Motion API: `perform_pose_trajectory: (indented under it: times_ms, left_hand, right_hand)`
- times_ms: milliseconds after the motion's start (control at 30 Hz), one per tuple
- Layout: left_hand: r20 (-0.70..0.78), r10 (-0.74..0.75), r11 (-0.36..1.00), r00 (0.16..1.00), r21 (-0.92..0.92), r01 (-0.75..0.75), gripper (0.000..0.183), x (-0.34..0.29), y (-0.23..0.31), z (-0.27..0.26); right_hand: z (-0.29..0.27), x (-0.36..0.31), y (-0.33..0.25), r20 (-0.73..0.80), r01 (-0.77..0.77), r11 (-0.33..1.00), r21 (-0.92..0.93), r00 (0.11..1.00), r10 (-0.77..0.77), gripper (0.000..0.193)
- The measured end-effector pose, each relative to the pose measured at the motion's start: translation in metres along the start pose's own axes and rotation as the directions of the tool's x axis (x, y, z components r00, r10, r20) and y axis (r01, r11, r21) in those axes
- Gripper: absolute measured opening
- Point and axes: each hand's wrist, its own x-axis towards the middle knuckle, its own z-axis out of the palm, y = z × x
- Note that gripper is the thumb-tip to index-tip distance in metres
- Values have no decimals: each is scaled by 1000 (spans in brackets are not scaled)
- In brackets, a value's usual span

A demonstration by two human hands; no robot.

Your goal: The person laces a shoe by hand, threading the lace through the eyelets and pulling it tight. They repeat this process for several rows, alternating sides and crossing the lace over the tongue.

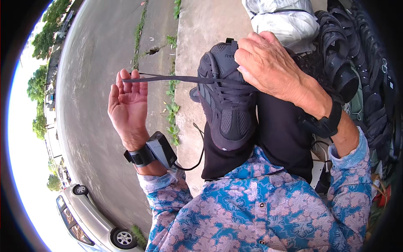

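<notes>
Dark shoe (228, 122): on the lap (282, 138), near eleven o'clock.
Left hand (131, 98): nine o'clock of shoe, lace (174, 78) across fingers, thumb apart; cannot tell whether clamped.
Right hand (273, 67): two o'clock, fingers bunched together, hold hidden.
Lace: could slip if left fingers relax.

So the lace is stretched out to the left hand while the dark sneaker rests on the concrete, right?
The resting place is wrong: the head view shows the sneaker on the left leg. The lace does stretch out to the left hand.
</notes>
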Motion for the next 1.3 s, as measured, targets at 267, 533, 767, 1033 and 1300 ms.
perform_pose_trajectory:
  times_ms: [267,533,767,1033,1300]
  left_hand:
    - [33,-54,998,998,37,52,42,-8,-14,31]
    - [-278,-223,767,934,541,344,44,-27,-101,61]
    - [-273,-154,558,950,769,312,35,-26,-110,68]
    - [-81,-267,118,960,986,116,22,-20,-121,111]
    - [-107,-478,-251,872,968,-20,28,2,-132,138]
  right_hand:
    - [-31,-39,48,49,-32,971,-235,998,45,17]
    - [-146,-248,214,109,-374,558,-741,752,650,22]
    - [-180,-345,252,60,-440,411,-798,621,782,33]
    - [-92,-157,118,77,-544,836,70,839,539,8]
    - [-27,-46,-4,-44,-88,978,187,994,98,8]
